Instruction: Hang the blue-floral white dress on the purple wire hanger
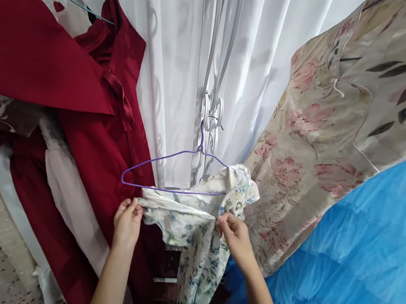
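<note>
A purple wire hanger [179, 154] hangs from a white metal hook in the middle. A white dress with a blue-green floral print [204, 261] drapes from the hanger's right end, while the left end is bare. My left hand [128, 220] pinches the dress fabric just below the hanger's left corner. Closed on the same dress, my right hand [234, 232] grips it under the right part of the hanger. Cloth is stretched between the two hands. The lower part of the dress hangs down below them.
Dark red garments [65, 66] hang close on the left, with pale garments [67, 191] below. On the right are a beige dress with pink flowers [316, 124] and a ruffled blue dress [363, 262]. White curtains [175, 38] stand behind the white metal rack hooks [211, 104].
</note>
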`<state>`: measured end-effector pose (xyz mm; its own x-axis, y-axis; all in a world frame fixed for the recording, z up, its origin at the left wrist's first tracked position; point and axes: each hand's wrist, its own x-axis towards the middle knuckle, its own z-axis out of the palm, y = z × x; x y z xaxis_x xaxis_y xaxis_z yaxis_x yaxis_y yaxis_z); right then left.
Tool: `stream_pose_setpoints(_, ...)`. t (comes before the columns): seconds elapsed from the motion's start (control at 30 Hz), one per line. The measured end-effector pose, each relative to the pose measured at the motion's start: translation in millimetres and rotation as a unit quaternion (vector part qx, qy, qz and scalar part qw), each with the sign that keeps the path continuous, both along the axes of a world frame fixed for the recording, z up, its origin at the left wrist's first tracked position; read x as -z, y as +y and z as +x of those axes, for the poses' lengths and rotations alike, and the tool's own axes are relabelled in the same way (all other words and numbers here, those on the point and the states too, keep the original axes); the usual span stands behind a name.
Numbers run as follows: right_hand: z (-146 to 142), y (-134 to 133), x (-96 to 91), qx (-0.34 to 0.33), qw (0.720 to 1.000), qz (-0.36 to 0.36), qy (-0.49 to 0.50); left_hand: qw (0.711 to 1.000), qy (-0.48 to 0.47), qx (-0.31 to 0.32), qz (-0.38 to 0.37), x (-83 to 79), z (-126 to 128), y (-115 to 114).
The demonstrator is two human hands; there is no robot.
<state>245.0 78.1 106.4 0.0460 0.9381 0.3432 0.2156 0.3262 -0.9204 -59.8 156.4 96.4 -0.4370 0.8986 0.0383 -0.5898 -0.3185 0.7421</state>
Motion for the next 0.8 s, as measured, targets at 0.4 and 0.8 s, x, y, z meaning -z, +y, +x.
stream_pose_setpoints(0.4,-13.4,-44.3,53.3,-0.144,0.980,-0.119,-0.064,0.939,0.008,0.345,-0.007,-9.2,121.9,-83.1)
stream_pose_setpoints(0.8,1.4,-51.6,6.3,-0.317,0.922,-0.216,0.058,0.667,0.421,0.610,0.079,48.9,63.0,-100.1)
